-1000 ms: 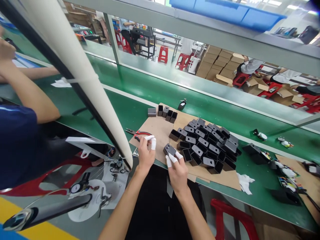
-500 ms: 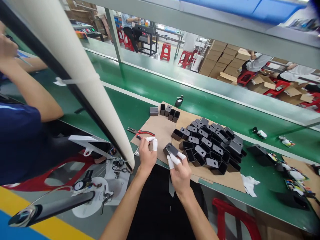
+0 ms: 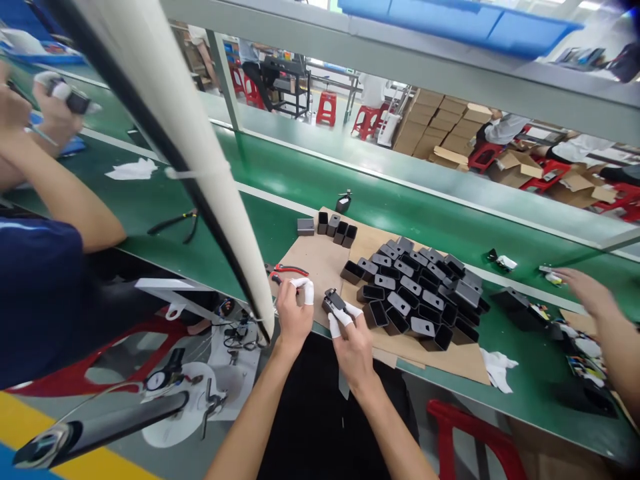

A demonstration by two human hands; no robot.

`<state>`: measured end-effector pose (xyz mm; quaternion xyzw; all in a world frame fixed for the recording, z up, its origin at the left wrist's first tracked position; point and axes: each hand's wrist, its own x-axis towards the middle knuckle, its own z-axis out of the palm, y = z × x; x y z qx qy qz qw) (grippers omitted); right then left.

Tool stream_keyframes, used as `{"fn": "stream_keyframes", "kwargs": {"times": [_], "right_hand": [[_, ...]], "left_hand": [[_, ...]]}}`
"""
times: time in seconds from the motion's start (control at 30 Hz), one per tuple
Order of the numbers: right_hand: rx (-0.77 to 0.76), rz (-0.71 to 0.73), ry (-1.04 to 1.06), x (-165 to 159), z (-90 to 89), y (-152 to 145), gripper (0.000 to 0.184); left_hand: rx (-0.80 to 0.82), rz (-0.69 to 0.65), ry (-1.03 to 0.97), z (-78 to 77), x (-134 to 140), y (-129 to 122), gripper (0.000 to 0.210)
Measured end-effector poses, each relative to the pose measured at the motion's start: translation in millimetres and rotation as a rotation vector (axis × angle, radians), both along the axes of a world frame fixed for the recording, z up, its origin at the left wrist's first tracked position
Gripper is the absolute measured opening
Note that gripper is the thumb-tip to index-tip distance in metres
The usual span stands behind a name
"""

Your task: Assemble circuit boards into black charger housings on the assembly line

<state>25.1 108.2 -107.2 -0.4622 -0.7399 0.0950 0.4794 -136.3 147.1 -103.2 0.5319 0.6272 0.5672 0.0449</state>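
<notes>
My right hand (image 3: 354, 348), with white covers on its fingertips, grips a small black plastic housing (image 3: 332, 299) over the front of the cardboard sheet (image 3: 320, 259). To its left is my left hand (image 3: 295, 319), its covered thumb and fingertip pinched together. Whatever lies in that pinch, if anything, is too small to make out. Just beyond the left hand are red-handled pliers (image 3: 292, 270), partly hidden by a pole. Right of my hands, many black open-ended housings (image 3: 410, 287) stand and lie crowded together on the cardboard. Several more housings (image 3: 341, 232) sit in a row at its far edge.
A thick white pole (image 3: 220, 193) slants across the left side. A co-worker's arm (image 3: 65, 187) is at the left, another person's hand (image 3: 590, 293) at the right. A white cloth (image 3: 497, 370) and circuit parts (image 3: 587, 353) lie on the green bench (image 3: 280, 173).
The housing in my right hand has turned and shifted slightly left. The left hand stays pinched. Another person's hand has come in at the right, and the camera view has shifted slightly.
</notes>
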Motion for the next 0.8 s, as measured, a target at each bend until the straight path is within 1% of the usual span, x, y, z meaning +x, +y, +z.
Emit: {"fn": "stream_keyframes", "kwargs": {"times": [0.1,0.23,0.33,0.53,0.8], "right_hand": [[0.024,-0.017,-0.048,-0.6,-1.7,2.7,0.038],[0.029,0.012,-0.049,-0.4,1.1,6.1,0.034],[0.002,0.024,-0.004,-1.8,4.0,7.9,0.032],[-0.025,0.036,-0.001,-5.6,6.3,7.1,0.029],[-0.183,0.047,0.176,-6.1,3.6,3.1,0.022]], "left_hand": [[0.005,0.000,-0.003,3.2,0.3,-1.0,0.016],[0.005,-0.002,-0.007,5.5,0.3,-1.6,0.015],[0.001,-0.009,-0.001,4.0,-0.3,-1.5,0.016],[0.005,-0.004,0.005,0.8,-2.0,-0.9,0.015],[-0.004,-0.004,0.015,1.8,-1.3,-0.3,0.017]]}}
